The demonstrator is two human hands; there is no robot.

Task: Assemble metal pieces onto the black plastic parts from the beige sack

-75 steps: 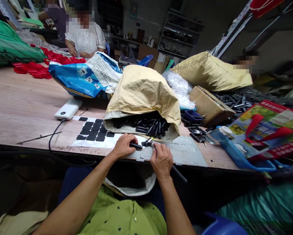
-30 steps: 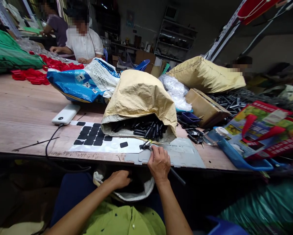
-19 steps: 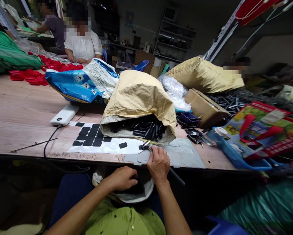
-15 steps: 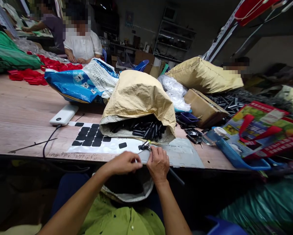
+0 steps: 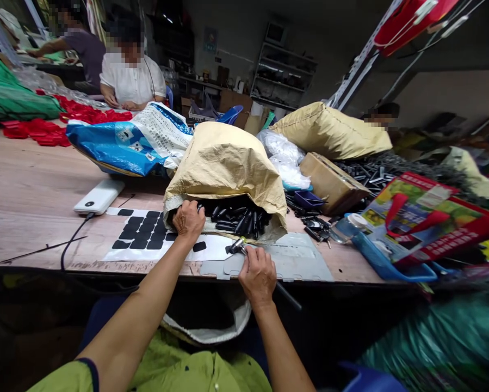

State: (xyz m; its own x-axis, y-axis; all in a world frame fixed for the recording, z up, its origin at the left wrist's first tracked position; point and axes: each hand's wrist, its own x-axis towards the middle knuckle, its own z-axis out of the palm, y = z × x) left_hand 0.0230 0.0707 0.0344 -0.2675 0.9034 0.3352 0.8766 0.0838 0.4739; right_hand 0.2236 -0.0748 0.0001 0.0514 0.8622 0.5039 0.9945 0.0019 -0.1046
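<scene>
A tan paper sack (image 5: 228, 163) lies on the wooden table (image 5: 32, 190), its open mouth full of black plastic parts (image 5: 238, 218). My left hand (image 5: 188, 219) reaches into that mouth, fingers curled among the parts; what they hold is hidden. My right hand (image 5: 257, 275) rests at the table's front edge, closed on a small hammer (image 5: 239, 246) whose metal head lies on a grey plate (image 5: 297, 261). A white sheet with black rectangular stickers (image 5: 146, 234) lies left of the sack's mouth. A white-rimmed bag (image 5: 211, 329) hangs open over my lap.
A white power bank (image 5: 99, 196) with a black cable sits left. A blue printed sack (image 5: 125, 141), red parts (image 5: 44, 128), a second tan sack (image 5: 329, 130), a cardboard box (image 5: 329, 182) and a colourful bag (image 5: 423, 218) crowd the table. People sit at the far left and right.
My left hand went down into the lap bag, came back up, and now reaches forward into the sack's mouth. My right hand has kept the hammer in place.
</scene>
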